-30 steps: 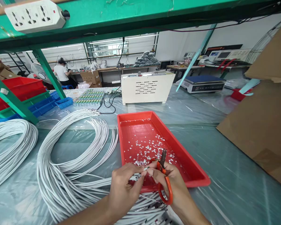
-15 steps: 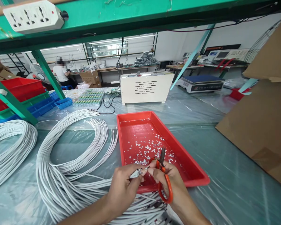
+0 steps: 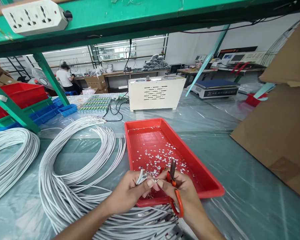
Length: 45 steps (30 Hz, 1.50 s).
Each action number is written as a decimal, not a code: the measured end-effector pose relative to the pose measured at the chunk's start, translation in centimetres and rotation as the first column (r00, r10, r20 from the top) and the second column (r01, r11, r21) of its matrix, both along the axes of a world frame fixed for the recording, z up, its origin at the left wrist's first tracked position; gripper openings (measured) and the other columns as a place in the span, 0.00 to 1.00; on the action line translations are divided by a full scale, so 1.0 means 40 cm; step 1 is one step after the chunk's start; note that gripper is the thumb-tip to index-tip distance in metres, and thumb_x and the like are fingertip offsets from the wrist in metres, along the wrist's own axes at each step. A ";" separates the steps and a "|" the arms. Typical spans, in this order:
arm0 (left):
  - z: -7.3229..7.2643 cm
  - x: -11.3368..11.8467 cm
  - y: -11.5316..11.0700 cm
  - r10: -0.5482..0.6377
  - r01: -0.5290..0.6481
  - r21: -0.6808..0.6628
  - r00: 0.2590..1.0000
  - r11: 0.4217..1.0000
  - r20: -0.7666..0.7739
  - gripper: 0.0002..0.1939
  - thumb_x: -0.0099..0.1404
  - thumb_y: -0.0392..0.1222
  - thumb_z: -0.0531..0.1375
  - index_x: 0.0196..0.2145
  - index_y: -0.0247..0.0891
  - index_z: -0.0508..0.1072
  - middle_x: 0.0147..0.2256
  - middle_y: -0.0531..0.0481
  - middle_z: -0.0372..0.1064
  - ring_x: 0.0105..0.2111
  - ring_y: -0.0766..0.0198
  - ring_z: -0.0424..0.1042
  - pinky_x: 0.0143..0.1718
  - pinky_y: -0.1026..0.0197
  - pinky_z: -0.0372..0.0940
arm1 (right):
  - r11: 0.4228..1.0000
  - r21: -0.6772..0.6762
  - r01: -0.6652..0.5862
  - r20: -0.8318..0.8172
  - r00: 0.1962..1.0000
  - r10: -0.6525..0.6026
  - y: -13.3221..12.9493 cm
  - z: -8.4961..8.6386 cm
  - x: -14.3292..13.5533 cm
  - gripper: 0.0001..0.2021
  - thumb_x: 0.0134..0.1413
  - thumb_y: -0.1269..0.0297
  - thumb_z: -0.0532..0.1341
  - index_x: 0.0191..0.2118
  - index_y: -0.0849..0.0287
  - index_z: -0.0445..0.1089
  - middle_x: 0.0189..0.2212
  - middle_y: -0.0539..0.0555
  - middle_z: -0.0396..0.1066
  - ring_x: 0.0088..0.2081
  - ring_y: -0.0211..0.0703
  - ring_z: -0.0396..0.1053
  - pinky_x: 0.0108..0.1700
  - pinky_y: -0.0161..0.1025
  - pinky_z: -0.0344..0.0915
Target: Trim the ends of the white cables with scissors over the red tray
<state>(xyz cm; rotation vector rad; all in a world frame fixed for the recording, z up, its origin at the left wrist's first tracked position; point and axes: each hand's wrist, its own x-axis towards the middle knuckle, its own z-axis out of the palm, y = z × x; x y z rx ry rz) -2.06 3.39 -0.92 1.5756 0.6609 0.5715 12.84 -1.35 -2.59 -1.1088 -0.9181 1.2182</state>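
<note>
My left hand (image 3: 130, 191) is closed around a few white cables (image 3: 140, 177), their ends sticking up past the fingers. The thumb and forefinger pinch one cable end. My right hand (image 3: 183, 188) holds orange-handled scissors (image 3: 176, 198), blades pointing up and away. Its thumb and forefinger meet the cable end at my left fingertips. Both hands are over the near end of a red tray (image 3: 202, 170), which holds many small white and silvery scraps (image 3: 162, 155). Beneath my wrists lies a thick bundle of white cables (image 3: 130, 223), looping round to the left.
Another white cable coil (image 3: 27, 146) lies at far left. Behind the tray stand a cream metal box (image 3: 156, 94), green circuit boards (image 3: 95, 104) and a scale (image 3: 213, 88). Cardboard (image 3: 275, 143) rises at right. A green beam (image 3: 110, 20) crosses overhead. A person (image 3: 65, 78) sits far back.
My left hand has shifted slightly left and turned, so the cable ends now point more upward. The scissors have dipped a little in my right hand.
</note>
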 end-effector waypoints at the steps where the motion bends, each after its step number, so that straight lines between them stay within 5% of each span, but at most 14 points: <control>1: -0.001 -0.004 0.005 -0.046 0.046 -0.042 0.999 0.998 0.019 0.17 0.64 0.47 0.52 0.28 0.31 0.71 0.19 0.56 0.54 0.20 0.71 0.53 0.22 0.67 0.49 | 1.000 0.015 -0.017 0.011 1.000 0.017 0.000 -0.001 0.000 0.05 0.37 0.70 0.66 0.20 0.60 0.69 0.16 0.46 0.66 0.22 0.34 0.62 0.27 0.30 0.58; 5: -0.002 -0.011 0.014 -0.211 0.216 -0.161 0.976 0.963 0.048 0.17 0.63 0.48 0.53 0.30 0.31 0.73 0.18 0.57 0.53 0.18 0.71 0.51 0.21 0.66 0.47 | 1.000 0.006 -0.012 0.088 0.996 0.011 -0.001 -0.004 0.003 0.05 0.39 0.66 0.65 0.22 0.60 0.69 0.16 0.46 0.65 0.19 0.34 0.61 0.23 0.31 0.57; 9: 0.008 -0.004 0.008 -0.172 0.174 -0.120 0.985 0.977 0.031 0.16 0.61 0.46 0.56 0.23 0.31 0.72 0.17 0.55 0.57 0.19 0.72 0.53 0.22 0.66 0.48 | 0.998 0.043 0.048 0.320 0.945 -0.059 0.005 -0.003 0.016 0.06 0.45 0.63 0.60 0.26 0.59 0.70 0.20 0.50 0.69 0.22 0.40 0.65 0.25 0.36 0.60; 12: 0.019 0.005 -0.003 -0.036 0.035 -0.070 0.999 0.997 -0.021 0.15 0.58 0.44 0.59 0.21 0.30 0.72 0.18 0.51 0.64 0.20 0.70 0.58 0.23 0.67 0.52 | 0.970 0.219 0.101 0.675 0.702 -0.226 0.015 -0.007 0.034 0.05 0.46 0.67 0.57 0.28 0.58 0.71 0.26 0.52 0.73 0.31 0.46 0.68 0.39 0.44 0.60; 15: 0.021 0.011 -0.016 0.136 -0.138 -0.027 0.988 0.990 -0.075 0.10 0.53 0.41 0.62 0.22 0.30 0.74 0.19 0.50 0.67 0.20 0.70 0.60 0.22 0.67 0.54 | 0.934 0.343 0.100 0.854 0.381 -0.355 0.020 -0.016 0.050 0.05 0.44 0.70 0.56 0.23 0.57 0.67 0.21 0.48 0.71 0.27 0.43 0.67 0.47 0.48 0.54; 18: 0.013 0.015 -0.025 0.246 -0.247 0.005 0.967 0.969 -0.058 0.07 0.50 0.39 0.64 0.23 0.30 0.75 0.20 0.49 0.70 0.22 0.67 0.64 0.25 0.66 0.58 | 0.920 0.378 0.104 0.880 0.267 -0.392 0.020 -0.020 0.059 0.05 0.44 0.70 0.56 0.21 0.56 0.64 0.18 0.45 0.68 0.23 0.40 0.65 0.48 0.46 0.53; 21: 0.003 0.019 -0.028 0.290 -0.290 0.009 0.957 0.957 -0.023 0.06 0.49 0.38 0.65 0.23 0.30 0.75 0.22 0.48 0.72 0.23 0.66 0.67 0.27 0.66 0.61 | 0.906 0.413 0.093 0.859 0.291 -0.422 0.019 -0.017 0.061 0.07 0.44 0.71 0.55 0.30 0.54 0.67 0.26 0.46 0.71 0.29 0.39 0.68 0.49 0.44 0.51; 23: 0.001 0.018 -0.026 0.297 -0.297 0.004 0.955 0.955 -0.016 0.06 0.49 0.38 0.65 0.23 0.30 0.75 0.22 0.48 0.73 0.23 0.66 0.67 0.26 0.66 0.60 | 0.900 0.423 0.104 0.858 0.275 -0.435 0.020 -0.014 0.061 0.04 0.45 0.70 0.55 0.25 0.55 0.65 0.21 0.44 0.67 0.24 0.37 0.64 0.48 0.43 0.52; 26: 0.011 0.007 -0.021 0.227 -0.228 -0.051 0.973 0.972 -0.035 0.09 0.53 0.41 0.63 0.25 0.31 0.75 0.19 0.49 0.72 0.20 0.68 0.66 0.24 0.68 0.59 | 0.890 0.436 0.133 0.857 0.240 -0.455 0.024 -0.013 0.059 0.15 0.48 0.65 0.55 0.16 0.57 0.51 0.12 0.41 0.52 0.17 0.34 0.51 0.46 0.41 0.54; 29: 0.030 -0.013 -0.019 -0.092 0.074 -0.174 0.991 0.982 -0.095 0.12 0.56 0.45 0.61 0.26 0.33 0.76 0.19 0.49 0.72 0.20 0.67 0.67 0.24 0.67 0.60 | 0.884 0.443 0.148 0.850 0.246 -0.467 0.026 -0.015 0.058 0.18 0.51 0.61 0.54 0.16 0.57 0.48 0.13 0.41 0.47 0.18 0.34 0.47 0.45 0.40 0.54; 32: 0.034 -0.023 -0.028 -0.396 0.367 -0.219 0.913 0.904 -0.103 0.09 0.55 0.42 0.62 0.31 0.34 0.77 0.28 0.46 0.75 0.29 0.63 0.71 0.33 0.64 0.63 | 0.895 0.426 0.132 0.851 0.277 -0.446 0.028 -0.020 0.059 0.18 0.51 0.60 0.55 0.17 0.57 0.48 0.13 0.41 0.46 0.18 0.34 0.47 0.44 0.39 0.54; 36: 0.006 -0.017 -0.052 -0.173 0.174 -0.006 0.975 0.985 -0.137 0.14 0.50 0.37 0.65 0.37 0.36 0.75 0.37 0.47 0.70 0.34 0.63 0.67 0.36 0.63 0.63 | 0.900 0.416 0.131 0.842 0.320 -0.435 0.029 -0.026 0.060 0.19 0.51 0.60 0.56 0.17 0.57 0.47 0.14 0.41 0.45 0.18 0.33 0.46 0.44 0.39 0.54; 40: -0.019 -0.010 -0.060 0.019 -0.037 -0.199 0.995 0.979 -0.094 0.14 0.47 0.37 0.66 0.32 0.36 0.67 0.25 0.57 0.59 0.21 0.72 0.60 0.20 0.70 0.61 | 0.910 0.390 0.142 0.822 0.392 -0.413 0.028 -0.022 0.055 0.19 0.50 0.60 0.57 0.16 0.57 0.48 0.14 0.41 0.46 0.19 0.33 0.46 0.44 0.41 0.55; 45: -0.028 -0.012 -0.028 0.078 -0.028 -0.464 0.993 0.885 0.089 0.17 0.43 0.37 0.69 0.28 0.35 0.65 0.22 0.57 0.63 0.19 0.73 0.62 0.20 0.70 0.62 | 0.993 0.112 -0.048 0.590 0.807 -0.028 0.017 0.008 0.044 0.14 0.50 0.58 0.58 0.19 0.59 0.60 0.18 0.46 0.57 0.23 0.36 0.56 0.29 0.34 0.57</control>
